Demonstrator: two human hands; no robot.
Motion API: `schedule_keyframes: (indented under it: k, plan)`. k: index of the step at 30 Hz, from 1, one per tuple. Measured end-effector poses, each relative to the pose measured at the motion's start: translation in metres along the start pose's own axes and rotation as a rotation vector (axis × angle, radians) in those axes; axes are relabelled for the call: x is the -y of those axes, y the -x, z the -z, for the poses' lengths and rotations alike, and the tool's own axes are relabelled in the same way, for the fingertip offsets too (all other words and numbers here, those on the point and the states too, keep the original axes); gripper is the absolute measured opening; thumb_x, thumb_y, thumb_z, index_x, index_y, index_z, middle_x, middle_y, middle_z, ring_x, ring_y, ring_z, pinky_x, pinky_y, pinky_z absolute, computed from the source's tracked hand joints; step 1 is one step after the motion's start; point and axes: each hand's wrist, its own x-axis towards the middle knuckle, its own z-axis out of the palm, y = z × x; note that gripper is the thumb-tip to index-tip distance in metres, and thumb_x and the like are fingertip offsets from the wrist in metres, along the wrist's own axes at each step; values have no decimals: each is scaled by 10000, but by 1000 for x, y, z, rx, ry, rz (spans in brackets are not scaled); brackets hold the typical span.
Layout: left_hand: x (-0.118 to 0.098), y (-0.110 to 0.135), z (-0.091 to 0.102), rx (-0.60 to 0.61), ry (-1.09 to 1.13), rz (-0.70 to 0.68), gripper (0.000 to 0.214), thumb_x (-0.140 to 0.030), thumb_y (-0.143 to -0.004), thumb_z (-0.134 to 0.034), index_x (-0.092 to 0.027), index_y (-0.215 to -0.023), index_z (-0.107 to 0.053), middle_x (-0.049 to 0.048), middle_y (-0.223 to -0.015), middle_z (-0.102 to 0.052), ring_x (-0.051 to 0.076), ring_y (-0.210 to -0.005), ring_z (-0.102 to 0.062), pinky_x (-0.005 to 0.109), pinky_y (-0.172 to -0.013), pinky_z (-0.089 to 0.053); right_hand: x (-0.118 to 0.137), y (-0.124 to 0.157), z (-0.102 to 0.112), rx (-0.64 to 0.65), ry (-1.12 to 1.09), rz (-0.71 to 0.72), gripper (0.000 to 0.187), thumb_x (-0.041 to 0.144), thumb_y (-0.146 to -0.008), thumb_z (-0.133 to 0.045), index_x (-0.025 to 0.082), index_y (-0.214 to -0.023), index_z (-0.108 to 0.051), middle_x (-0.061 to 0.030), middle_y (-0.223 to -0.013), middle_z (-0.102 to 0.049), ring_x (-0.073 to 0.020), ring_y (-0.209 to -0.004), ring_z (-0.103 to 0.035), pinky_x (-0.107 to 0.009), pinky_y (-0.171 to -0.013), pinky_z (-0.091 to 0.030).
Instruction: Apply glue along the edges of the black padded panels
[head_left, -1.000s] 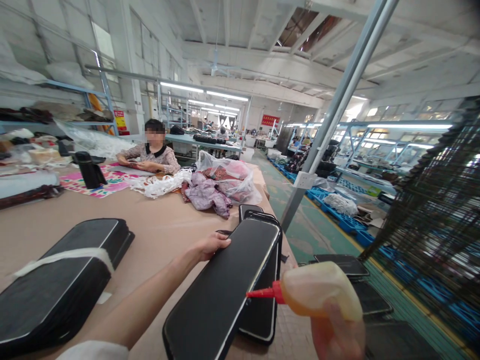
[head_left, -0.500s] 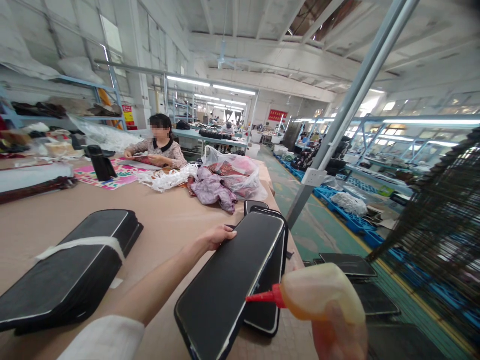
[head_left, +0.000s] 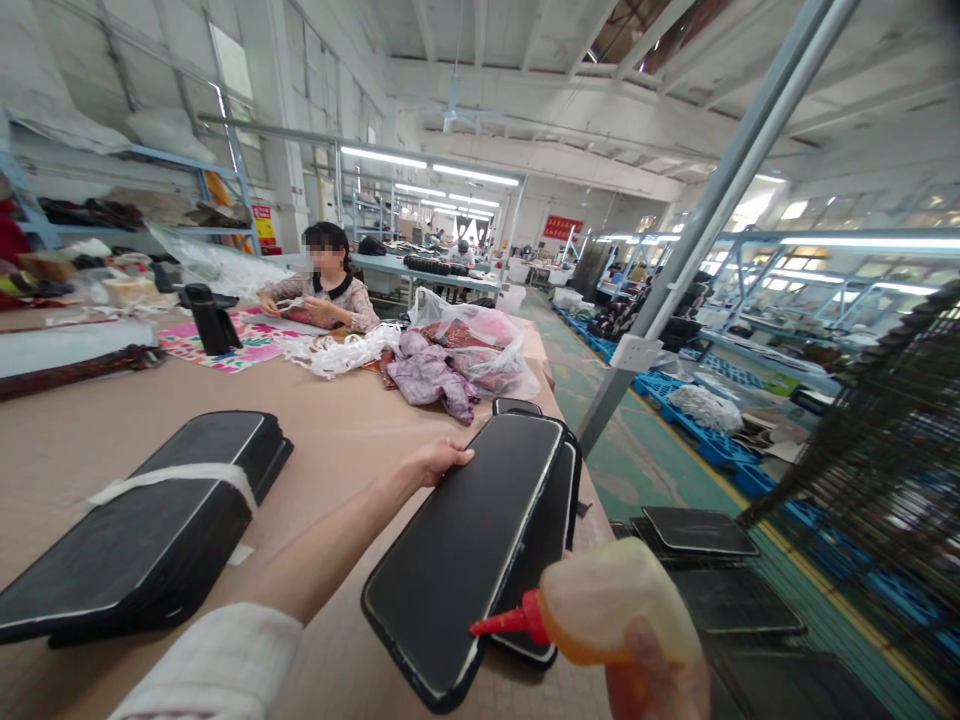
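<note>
My left hand (head_left: 437, 462) lies at the far left edge of a long black panel (head_left: 472, 540) with pale edging, its fingers on the panel's rim. The panel tops a short stack of like panels (head_left: 551, 520) at the table's right edge. My right hand (head_left: 656, 680), low at the right, grips a squeeze bottle of amber glue (head_left: 611, 610). Its red nozzle (head_left: 499, 624) points left, just over the panel's near right edge.
A bundle of black panels tied with white tape (head_left: 150, 520) lies on the tan table (head_left: 330, 440) to the left. A seated person (head_left: 322, 290) works at the far end, beside plastic bags of fabric (head_left: 465, 360). More panels (head_left: 697, 530) lie on the floor right, by a slanted steel post (head_left: 697, 230).
The view has shifted a little. The glue bottle has dropped lower and moved left toward the panel's near edge. My left hand stays on the panel's far edge.
</note>
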Motion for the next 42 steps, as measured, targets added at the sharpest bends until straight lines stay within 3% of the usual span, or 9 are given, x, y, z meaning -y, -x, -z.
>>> schedule_keyframes:
  k: [5,10,13,15,24,28,32,36,42]
  plan:
    - [-3,-5,6,-38,-10,-6,345,-382,-513,-837,-133,-676,-662,32,-611,-680,172,-589,-620,294,-625,-478,-7,17,-10,12,7,-25,804,499,-681,-746,136,-1325,-430,-171,-990,-669,-394,-905,-633,-468,-650,-562]
    - [-5,-7,11,-86,-29,-31,312,-375,-562,-809,-129,-675,-653,25,-578,-668,166,-557,-607,292,-602,-461,5,23,-11,-6,-21,-131,683,515,-811,-615,142,-1347,-415,-146,-945,-686,-357,-867,-651,-447,-668,-561]
    - [-4,-6,12,-94,-37,-39,295,-366,-581,-799,-131,-693,-659,20,-580,-669,164,-558,-607,292,-613,-459,16,7,-10,-51,-42,-64,614,475,-836,-608,181,-1344,-427,-129,-1061,-657,-322,-946,-631,-422,-752,-542]
    - [-3,-6,11,-95,-41,-33,293,-366,-580,-800,-133,-688,-658,19,-577,-666,166,-556,-606,297,-617,-461,18,-6,-7,-36,-71,3,639,446,-766,-694,192,-1307,-470,-118,-1115,-634,-314,-1000,-607,-409,-801,-526]
    - [-1,-9,9,-115,-45,-10,277,-353,-587,-795,-129,-654,-646,25,-569,-660,163,-539,-595,295,-599,-456,1,-31,2,-115,51,160,569,398,-675,-750,145,-1153,-572,-109,-1037,-628,-297,-920,-602,-448,-830,-483]
    - [-2,-8,12,-122,-47,-2,289,-355,-582,-797,-125,-665,-643,37,-583,-665,176,-543,-603,303,-592,-456,-4,-18,1,-104,33,93,616,370,-641,-793,145,-1168,-565,-99,-1037,-630,-287,-925,-604,-418,-843,-485]
    - [-1,-7,15,-144,-47,-3,305,-368,-576,-801,-127,-660,-634,36,-582,-664,178,-545,-605,302,-600,-457,-4,6,-9,-61,-84,-71,753,382,-615,-812,179,-1267,-494,-107,-993,-661,-346,-922,-624,-482,-809,-508]
    - [-2,-7,17,-159,-37,-8,298,-366,-580,-796,-131,-658,-630,32,-580,-665,175,-549,-609,293,-597,-458,4,8,-10,-121,-138,-218,706,466,-722,-713,174,-1313,-459,-135,-1028,-663,-352,-971,-616,-428,-740,-547]
    - [-5,-1,17,-144,-36,-31,352,-380,-503,-819,-125,-667,-640,35,-580,-675,168,-531,-606,281,-566,-459,12,-26,8,-180,-122,-52,656,447,-735,-701,216,-1307,-476,-98,-1195,-592,-320,-1081,-560,-389,-787,-541]
